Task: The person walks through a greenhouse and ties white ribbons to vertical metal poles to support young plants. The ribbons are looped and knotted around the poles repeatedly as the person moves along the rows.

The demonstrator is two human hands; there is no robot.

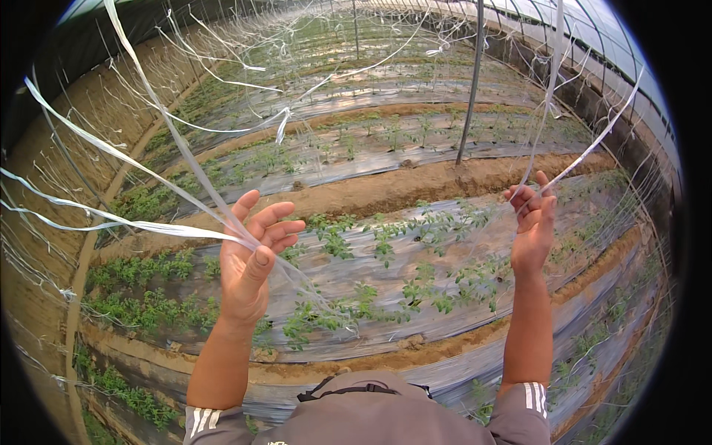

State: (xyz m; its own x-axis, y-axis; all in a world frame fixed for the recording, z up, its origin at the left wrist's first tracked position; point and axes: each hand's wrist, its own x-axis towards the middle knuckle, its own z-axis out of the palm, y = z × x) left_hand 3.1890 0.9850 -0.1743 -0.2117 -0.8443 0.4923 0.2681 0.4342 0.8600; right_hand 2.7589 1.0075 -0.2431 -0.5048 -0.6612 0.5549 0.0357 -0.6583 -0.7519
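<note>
Raised at left centre, my left hand (pixel 250 256) holds several strands of white plastic twine (pixel 167 228) between thumb and palm, its other fingers spread. Those strands fan out up and to the left, and thin loose ends (pixel 317 295) trail below the hand over the plants. On the right, my right hand (pixel 532 225) is lifted with its fingers bent around another length of white twine (pixel 595 139). Two strands rise from those fingers toward the upper right. Beneath both hands grow young green plants, probably tomato seedlings (pixel 384 239), in a bed covered with plastic mulch film (pixel 356 278).
A thin metal post (pixel 473 83) stands between the hands, farther off. Knotted twine (pixel 283 114) hangs across the space ahead. Bare soil ridges (pixel 356 194) separate the film-covered rows. A low wall (pixel 556 80) runs along the right under the greenhouse frame (pixel 603 50).
</note>
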